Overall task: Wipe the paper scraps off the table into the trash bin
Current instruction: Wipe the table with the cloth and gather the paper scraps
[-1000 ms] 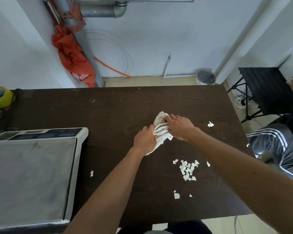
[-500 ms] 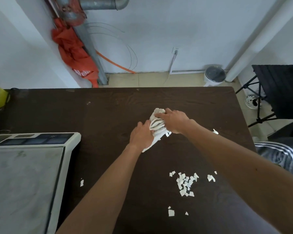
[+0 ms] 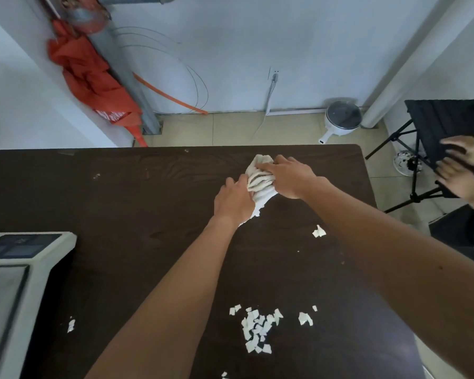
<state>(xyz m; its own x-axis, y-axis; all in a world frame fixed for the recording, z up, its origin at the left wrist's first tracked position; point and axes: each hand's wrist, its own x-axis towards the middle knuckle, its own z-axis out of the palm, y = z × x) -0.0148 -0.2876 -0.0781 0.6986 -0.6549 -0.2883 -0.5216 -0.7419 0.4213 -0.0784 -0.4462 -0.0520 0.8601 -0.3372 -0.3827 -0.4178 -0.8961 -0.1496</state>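
A bunched white cloth (image 3: 259,180) lies on the dark wooden table (image 3: 148,203) toward its far right. My left hand (image 3: 234,201) grips the cloth's near end, and my right hand (image 3: 290,176) grips its far part from the right. A pile of white paper scraps (image 3: 257,330) sits close to me between my forearms. Single scraps lie at the right (image 3: 318,231), beside the pile (image 3: 304,319) and at the near left (image 3: 71,325). A small white trash bin (image 3: 342,117) with a dark lid stands on the floor beyond the table's far right corner.
A white scale (image 3: 17,274) with a grey platform fills the near left of the table. A black folding stand (image 3: 446,138) is on the right, with another person's hands (image 3: 463,168) on it. An orange cloth (image 3: 93,83) hangs by a pipe at the wall.
Both hands with the cloth have shifted away from me toward the table's far edge. The view tilted, so the scraps sit lower in frame. Another person's hands appeared at the black stand.
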